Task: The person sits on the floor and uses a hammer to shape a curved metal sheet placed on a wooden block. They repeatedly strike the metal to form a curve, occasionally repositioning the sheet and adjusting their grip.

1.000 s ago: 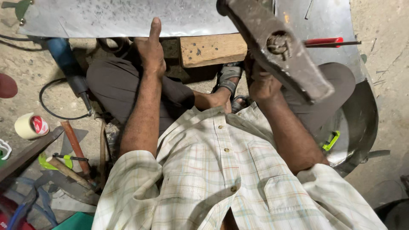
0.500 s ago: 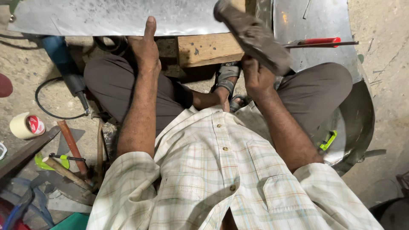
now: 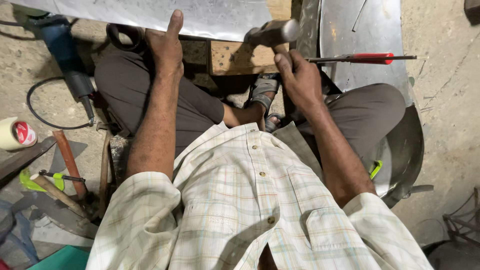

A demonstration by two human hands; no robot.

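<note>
The metal sheet [image 3: 150, 12] looks dull silver and faintly scratched, the hammer [image 3: 272, 34] has a worn grey steel head, the block [image 3: 240, 55] is rough bare wood, and the screwdriver [image 3: 362, 58] has a glossy red plastic handle.

On the floor to your left you see a blue angle grinder [image 3: 62, 50], a tape roll [image 3: 17, 133] and a red-handled tool [image 3: 70, 162]; a red-handled screwdriver [image 3: 367, 58] lies to your right.

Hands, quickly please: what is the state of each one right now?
Left hand: open, fingers flat on the metal sheet, pressing its edge.
Right hand: closed around the handle of the hammer, head at the sheet's edge.
</note>
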